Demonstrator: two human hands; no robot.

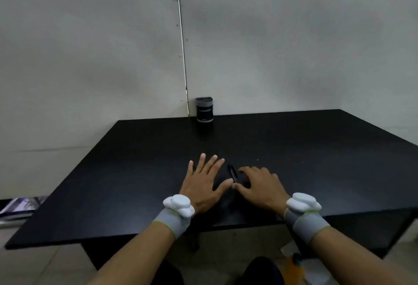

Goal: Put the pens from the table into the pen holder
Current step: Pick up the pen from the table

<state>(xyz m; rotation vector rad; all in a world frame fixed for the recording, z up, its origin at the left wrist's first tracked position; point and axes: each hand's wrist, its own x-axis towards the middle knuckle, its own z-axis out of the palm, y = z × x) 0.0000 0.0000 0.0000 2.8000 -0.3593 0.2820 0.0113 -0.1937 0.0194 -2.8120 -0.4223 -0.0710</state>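
A dark pen (232, 172) lies on the black table (135, 171), hard to make out against the surface; whether it is one pen or two side by side I cannot tell. My left hand (204, 182) rests flat on the table just left of it, fingers spread. My right hand (260, 185) sits just right of the pen, fingers curled down over the table and thumb tip near the pen's near end. Neither hand holds anything. The pen holder (204, 110), a grey and black cylinder, stands upright at the table's far edge against the wall.
A grey wall with a vertical seam (183, 47) rises behind the table. Both wrists wear grey bands with white trackers. The table's near edge runs just under my forearms. Papers lie on the floor at far left (20, 205).
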